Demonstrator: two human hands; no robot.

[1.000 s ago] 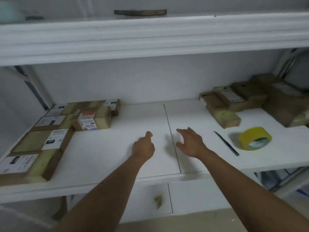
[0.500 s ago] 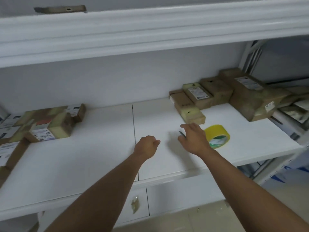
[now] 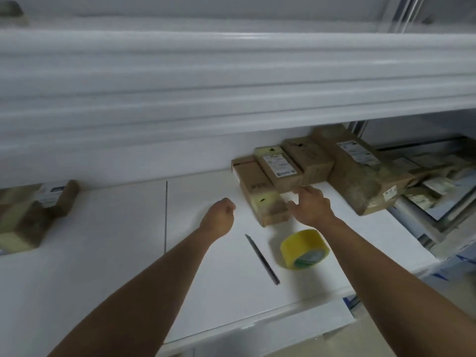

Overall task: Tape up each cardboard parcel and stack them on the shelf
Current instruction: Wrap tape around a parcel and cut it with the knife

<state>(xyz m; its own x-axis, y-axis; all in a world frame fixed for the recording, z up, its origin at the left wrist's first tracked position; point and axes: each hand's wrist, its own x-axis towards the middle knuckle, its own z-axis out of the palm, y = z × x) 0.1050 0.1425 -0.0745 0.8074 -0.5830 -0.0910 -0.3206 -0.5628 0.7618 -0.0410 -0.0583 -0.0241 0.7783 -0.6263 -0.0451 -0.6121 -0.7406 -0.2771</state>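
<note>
A long brown cardboard parcel [image 3: 260, 194] lies on the white shelf board [image 3: 103, 240], one end toward me. My right hand [image 3: 310, 206] reaches over its right side with fingers spread, close to or just touching it. My left hand [image 3: 219, 217] hovers to the parcel's left, fingers loosely curled and holding nothing. A yellow tape roll [image 3: 304, 249] lies on the board just under my right forearm. A thin dark blade or pen [image 3: 262, 258] lies to the left of the roll. More labelled parcels [image 3: 304, 163] are grouped behind, at the back right.
A second group of parcels [image 3: 33, 210] sits at the left edge of the board. The white upper shelf [image 3: 231, 81] overhangs low across the view. At the right, a lower metal rack [image 3: 438, 191] holds further packages.
The view has swung right. My right hand moved forward past the tape roll to the long parcel. My left hand followed to the right, staying loosely curled.
</note>
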